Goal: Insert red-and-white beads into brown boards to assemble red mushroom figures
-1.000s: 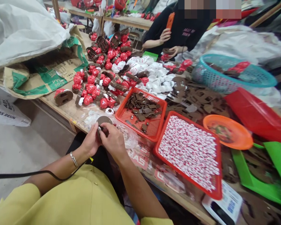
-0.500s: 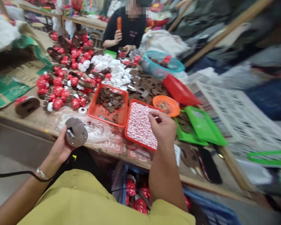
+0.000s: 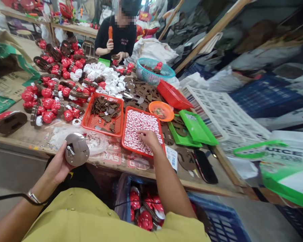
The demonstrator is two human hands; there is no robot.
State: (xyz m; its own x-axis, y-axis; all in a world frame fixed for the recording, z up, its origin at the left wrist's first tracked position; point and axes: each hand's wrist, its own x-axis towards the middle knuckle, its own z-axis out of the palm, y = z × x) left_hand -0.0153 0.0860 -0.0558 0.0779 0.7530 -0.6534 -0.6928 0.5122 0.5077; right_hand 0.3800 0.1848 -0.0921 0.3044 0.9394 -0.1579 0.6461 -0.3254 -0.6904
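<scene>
My left hand grips a brown round plastic base by its edge, in front of the table edge. A slot with a small whitish part shows on its face. My right hand reaches into a red tray full of small white-and-red pieces. Its fingertips are bent together at the surface of the pieces; whether one is between them is hidden. Left of this tray stands an orange-red basket with brown flat plastic pieces.
Red-and-brown plastic figures and white parts are heaped at the back left. An orange dish, green trays and a phone lie right. Opposite, a co-worker holds an orange tool. Below is a blue crate.
My right hand has lowered from above the tray onto the small pieces. My left hand still holds the brown base, turned slightly. The whole view has shifted, with table things appearing farther left.
</scene>
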